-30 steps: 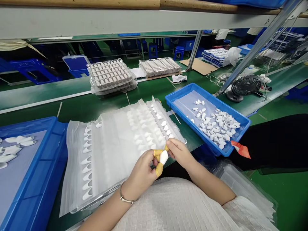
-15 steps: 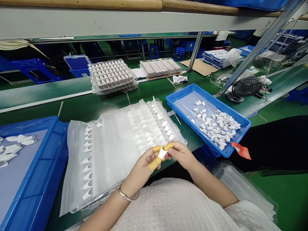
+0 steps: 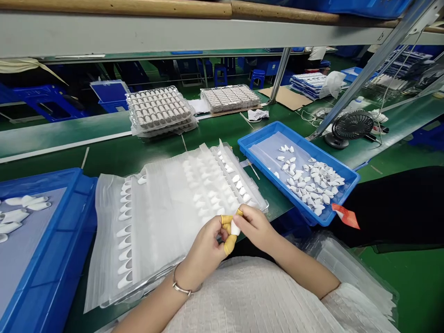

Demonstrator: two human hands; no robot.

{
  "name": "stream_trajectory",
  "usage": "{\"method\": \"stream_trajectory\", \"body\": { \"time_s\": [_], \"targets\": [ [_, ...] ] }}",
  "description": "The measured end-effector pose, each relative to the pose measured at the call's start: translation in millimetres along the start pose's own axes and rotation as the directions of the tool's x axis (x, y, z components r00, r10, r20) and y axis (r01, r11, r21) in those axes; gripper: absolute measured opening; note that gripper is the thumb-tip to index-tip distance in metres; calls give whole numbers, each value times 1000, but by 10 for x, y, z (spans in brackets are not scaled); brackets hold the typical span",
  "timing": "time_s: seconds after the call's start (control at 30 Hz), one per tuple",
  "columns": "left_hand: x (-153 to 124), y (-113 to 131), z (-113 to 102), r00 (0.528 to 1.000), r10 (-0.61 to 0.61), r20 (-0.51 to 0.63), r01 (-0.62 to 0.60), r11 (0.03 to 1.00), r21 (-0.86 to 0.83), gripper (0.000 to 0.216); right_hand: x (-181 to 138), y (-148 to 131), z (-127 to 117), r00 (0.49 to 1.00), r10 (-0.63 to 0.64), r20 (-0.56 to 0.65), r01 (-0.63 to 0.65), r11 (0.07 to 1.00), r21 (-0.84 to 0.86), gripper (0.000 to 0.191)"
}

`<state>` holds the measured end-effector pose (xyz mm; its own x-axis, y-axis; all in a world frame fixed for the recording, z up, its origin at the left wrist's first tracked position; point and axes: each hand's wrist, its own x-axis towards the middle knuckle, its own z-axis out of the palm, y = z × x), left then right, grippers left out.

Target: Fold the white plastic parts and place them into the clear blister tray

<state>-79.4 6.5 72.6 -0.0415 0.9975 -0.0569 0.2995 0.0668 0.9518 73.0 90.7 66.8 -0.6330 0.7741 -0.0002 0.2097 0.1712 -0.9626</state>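
Note:
A small white slant-cut plastic piece (image 3: 235,228) is pinched between both hands, just above my lap. My left hand (image 3: 212,238) grips it from the left, with yellow finger cots on the thumb and fingers. On the other side, my right hand (image 3: 255,225) closes its thumb and a yellow-cotted finger on the piece's upper part. In front of the hands lies a clear tray (image 3: 265,203) with rows of white pieces, largely under a translucent foam sheet (image 3: 163,208). Longer white slant-cut pieces (image 3: 125,254) line its left side.
On the right, a blue bin (image 3: 255,162) holds many loose white pieces (image 3: 317,180). Another blue bin (image 3: 74,203) with longer pieces stands at left. Filled trays (image 3: 159,108), a black fan (image 3: 352,126) and a metal post (image 3: 367,78) are farther back. A shelf beam (image 3: 194,34) crosses above.
The white piece has turned in my fingers to stand more upright. My right thumb has slid down over it, and my left thumb has shifted to its lower end.

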Motion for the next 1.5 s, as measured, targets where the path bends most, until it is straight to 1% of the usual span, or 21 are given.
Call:
{"method": "stream_trajectory", "body": {
  "time_s": [0.07,0.13,0.2,0.3,0.4,0.5,0.6,0.7,0.83,0.93,1.03,1.1,1.17,1.23,1.3,1.33,1.37,1.4,1.43,1.47,1.5],
  "targets": [
    [-14,7,-2,1000,-14,20,15,999,-31,21,14,23,13,998,61,22,-63,992,112,40],
    [-30,14,-11,1000,-18,25,19,1000,-8,23,20,48,17,991,126,36,-131,968,215,42],
    [-45,17,-22,1000,-6,-1,7,998,68,25,15,62,9,993,122,-8,-116,958,261,42],
    [-57,8,-40,997,63,-42,-51,973,225,25,-15,43,-14,996,46,-79,-23,964,263,40],
    [-53,-3,-46,987,154,-43,-129,925,357,26,-54,-3,-28,999,2,-39,8,968,253,39],
    [-55,-1,-43,978,204,-37,-166,880,445,24,-74,-31,-22,1000,1,-10,1,969,247,40],
    [-78,13,-41,972,233,-41,-181,843,507,21,-59,-14,-5,998,54,13,-55,964,260,35],
    [-107,29,-50,969,242,-41,-198,870,451,27,-16,23,19,984,153,92,-176,921,347,35],
    [-124,56,-85,966,252,-52,-225,926,304,24,39,42,77,929,282,239,-369,728,578,37],
    [-160,82,-156,963,259,-68,-233,935,266,19,53,10,142,889,294,351,-456,634,624,35],
    [-259,55,-298,957,276,-83,-252,941,227,14,81,-92,188,835,274,477,-530,635,562,34],
    [-355,-36,-425,949,279,-150,-248,949,195,12,168,-215,206,808,249,534,-534,691,487,34],
    [-462,-186,-556,935,233,-267,-203,970,136,15,355,-376,256,821,208,532,-469,777,420,33],
    [-567,-356,-666,914,144,-380,-136,990,49,19,652,-545,401,863,146,483,-343,872,348,30],
    [-661,-498,-749,897,61,-438,-79,997,-21,20,1032,-674,676,907,59,417,-164,961,221,24],
    [-704,-548,-783,895,37,-444,-59,998,-36,20,1239,-711,858,924,7,381,-57,991,120,23],
    [-746,-583,-814,899,25,-437,-45,998,-36,20,1447,-727,1060,936,-59,347,66,998,-6,22],
    [-787,-606,-845,905,23,-424,-35,999,-22,20,1648,-721,1272,941,-130,313,188,968,-163,25],
    [-830,-620,-877,911,29,-410,-31,1000,3,20,1833,-698,1481,942,-161,295,258,908,-331,26],
    [-874,-631,-910,916,40,-400,-28,999,35,19,1997,-659,1677,945,-153,289,280,835,-474,26],
    [-918,-640,-944,916,51,-397,-27,997,66,19,2136,-610,1851,948,-147,282,283,795,-536,25]
  ]
}}
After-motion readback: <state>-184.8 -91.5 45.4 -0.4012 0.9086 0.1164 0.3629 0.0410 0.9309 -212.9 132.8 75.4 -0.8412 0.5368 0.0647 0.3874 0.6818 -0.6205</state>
